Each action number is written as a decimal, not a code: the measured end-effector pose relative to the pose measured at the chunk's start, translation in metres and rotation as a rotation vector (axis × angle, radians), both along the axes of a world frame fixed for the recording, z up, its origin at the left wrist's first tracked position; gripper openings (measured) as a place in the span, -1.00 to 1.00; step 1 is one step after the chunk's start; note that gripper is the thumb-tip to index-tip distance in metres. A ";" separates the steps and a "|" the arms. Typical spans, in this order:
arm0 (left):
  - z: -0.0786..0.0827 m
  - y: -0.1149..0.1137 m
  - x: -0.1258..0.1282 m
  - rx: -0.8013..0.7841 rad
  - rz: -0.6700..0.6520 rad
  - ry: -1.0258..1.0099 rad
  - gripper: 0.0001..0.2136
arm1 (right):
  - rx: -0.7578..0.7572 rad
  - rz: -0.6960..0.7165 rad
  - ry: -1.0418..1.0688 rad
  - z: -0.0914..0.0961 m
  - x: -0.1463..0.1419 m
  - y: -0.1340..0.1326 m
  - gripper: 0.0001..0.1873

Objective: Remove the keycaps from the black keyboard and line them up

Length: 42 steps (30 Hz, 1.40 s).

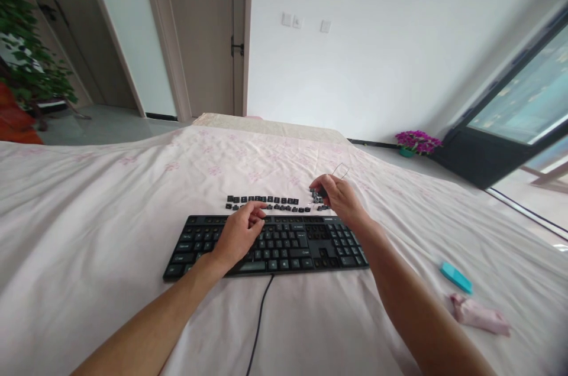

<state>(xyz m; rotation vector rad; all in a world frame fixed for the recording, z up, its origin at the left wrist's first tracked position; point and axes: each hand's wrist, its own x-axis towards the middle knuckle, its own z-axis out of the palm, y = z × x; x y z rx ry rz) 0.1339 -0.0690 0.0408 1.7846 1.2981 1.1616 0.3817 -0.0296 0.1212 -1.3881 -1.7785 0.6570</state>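
A black keyboard (284, 249) lies on the bed, its cable running toward me. Its top row and the block left of the number pad show bare key sockets. Over the keyboard's upper left part is my left hand (242, 228), fingers loosely bent and apart, fingertips close to the loose keycaps (270, 200) lined up in two rows beyond the keyboard. Past the keyboard's upper right, my right hand (337, 194) is closed on a wire keycap puller (341, 171), with a thin wire loop sticking out. More small keycaps (323, 207) lie under that hand, partly hidden.
A pale flowered sheet (133, 198) with folds covers the bed. To the right lie a turquoise flat object (456, 277) and a pink cloth-like bundle (481, 315). Beyond the bed are a closed door (199, 33), a white wall and potted purple flowers (418, 142).
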 end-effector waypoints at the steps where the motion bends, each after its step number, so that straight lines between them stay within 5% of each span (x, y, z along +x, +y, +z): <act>1: 0.000 0.000 0.000 0.015 -0.001 0.010 -0.68 | -0.039 0.023 0.045 -0.003 -0.007 -0.004 -0.51; 6: -0.001 -0.002 0.000 0.060 -0.012 0.047 -0.64 | -0.123 0.135 0.095 -0.023 -0.038 -0.019 -0.79; 15: 0.002 -0.003 -0.002 0.058 -0.075 0.172 -0.66 | 0.064 0.207 0.020 -0.045 -0.052 -0.026 -0.75; 25: 0.008 -0.005 0.003 0.099 -0.105 0.429 -0.78 | 0.250 0.449 -0.098 -0.058 -0.060 -0.022 -0.76; 34: 0.009 -0.006 0.017 0.132 -0.036 0.607 -0.80 | 0.363 0.445 -0.083 -0.070 -0.056 -0.026 -0.77; 42: 0.003 -0.005 0.026 0.102 0.042 0.396 -0.87 | 0.422 0.357 -0.073 -0.074 -0.054 -0.033 -0.75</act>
